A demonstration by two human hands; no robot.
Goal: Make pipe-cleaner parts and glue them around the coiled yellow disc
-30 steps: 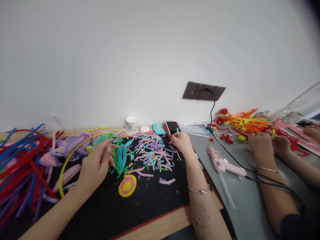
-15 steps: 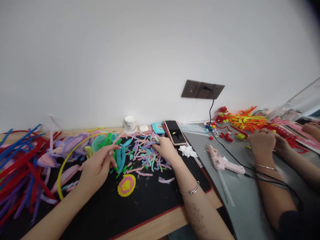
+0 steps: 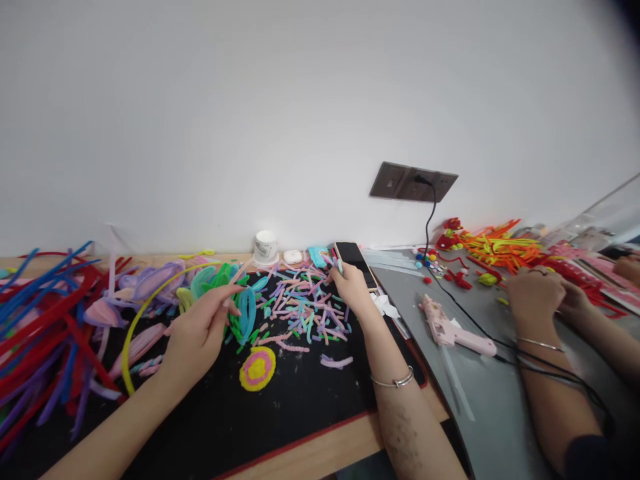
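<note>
Left hand (image 3: 197,333) pinches a pink stick (image 3: 243,271), right hand (image 3: 354,291) pinches a green bit (image 3: 340,265), hands apart, mid-frame. Wood table (image 3: 320,449) shows at the bottom, under a black mat (image 3: 320,397). On the mat, low middle, is a yellow disc (image 3: 257,369); past it, a fuzzy heap (image 3: 303,310) and white cup (image 3: 267,247). The pale wall (image 3: 250,120) behind has a dark socket (image 3: 413,183), right of middle.

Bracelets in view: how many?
2: one bracelet on the person's right arm, another bracelet on the co-worker's nearer arm. Others may be hidden.
</note>
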